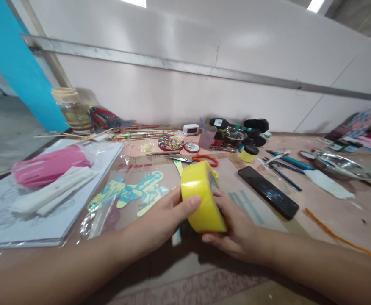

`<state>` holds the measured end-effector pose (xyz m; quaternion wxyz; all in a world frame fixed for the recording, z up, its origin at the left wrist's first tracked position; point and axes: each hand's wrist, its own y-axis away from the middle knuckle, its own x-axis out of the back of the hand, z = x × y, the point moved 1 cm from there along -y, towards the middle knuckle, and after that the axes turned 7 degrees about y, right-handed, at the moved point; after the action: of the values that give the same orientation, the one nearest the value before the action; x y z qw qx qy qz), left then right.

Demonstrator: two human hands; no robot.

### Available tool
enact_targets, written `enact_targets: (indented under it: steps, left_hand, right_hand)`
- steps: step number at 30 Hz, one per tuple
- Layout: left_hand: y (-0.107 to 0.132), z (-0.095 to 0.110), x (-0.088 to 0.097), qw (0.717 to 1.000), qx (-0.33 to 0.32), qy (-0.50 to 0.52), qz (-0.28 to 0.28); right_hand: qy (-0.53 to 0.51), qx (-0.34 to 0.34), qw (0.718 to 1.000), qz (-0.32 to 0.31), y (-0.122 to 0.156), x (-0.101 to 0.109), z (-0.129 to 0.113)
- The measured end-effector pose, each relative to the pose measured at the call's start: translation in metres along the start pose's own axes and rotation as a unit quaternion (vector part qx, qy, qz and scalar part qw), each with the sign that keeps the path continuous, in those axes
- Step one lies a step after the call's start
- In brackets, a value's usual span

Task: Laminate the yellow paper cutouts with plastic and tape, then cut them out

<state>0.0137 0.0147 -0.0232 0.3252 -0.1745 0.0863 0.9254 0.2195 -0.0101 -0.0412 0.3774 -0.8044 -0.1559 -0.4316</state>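
Note:
A wide roll of yellow tape [198, 197] is held up over the table between both hands. My left hand [175, 207] grips its left side, with the thumb across the outer face. On the right, my right hand [233, 224] has its fingers wrapped round the roll's edge and underside. Behind the roll lie scissors [204, 159] with orange handles. Blue and pale yellow cut-out pieces [137, 190] are spread on the table left of the roll. A black phone [268, 191] lies to its right.
Papers [55, 216] with a pink packet [52, 165] lie at the left. Toward the wall stand a jar [71, 112], a dish of beads [170, 142], a cup [207, 136] and a yellow paint pot [249, 153]. A metal bowl [341, 165] and orange cord [338, 233] are at the right.

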Motion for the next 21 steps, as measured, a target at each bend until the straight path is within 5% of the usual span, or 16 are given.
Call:
enact_targets:
  steps: [7, 14, 17, 21]
  left_hand:
    - [0.004, -0.002, 0.000, 0.999, -0.014, -0.016, -0.040]
    - [-0.006, -0.001, 0.001, 0.986, 0.031, 0.145, 0.075]
    - [0.001, 0.005, -0.001, 0.996, 0.016, 0.049, 0.076]
    - [0.014, 0.012, -0.008, 0.986, -0.043, -0.154, -0.037]
  right_hand:
    - [-0.029, 0.018, 0.999, 0.016, -0.001, 0.003, -0.004]
    - [0.019, 0.097, 0.992, -0.076, -0.009, 0.008, -0.016]
    - [0.037, 0.075, 0.992, -0.091, -0.010, 0.008, -0.016]
    - [0.012, 0.065, 0.995, -0.076, -0.007, 0.003, -0.010]
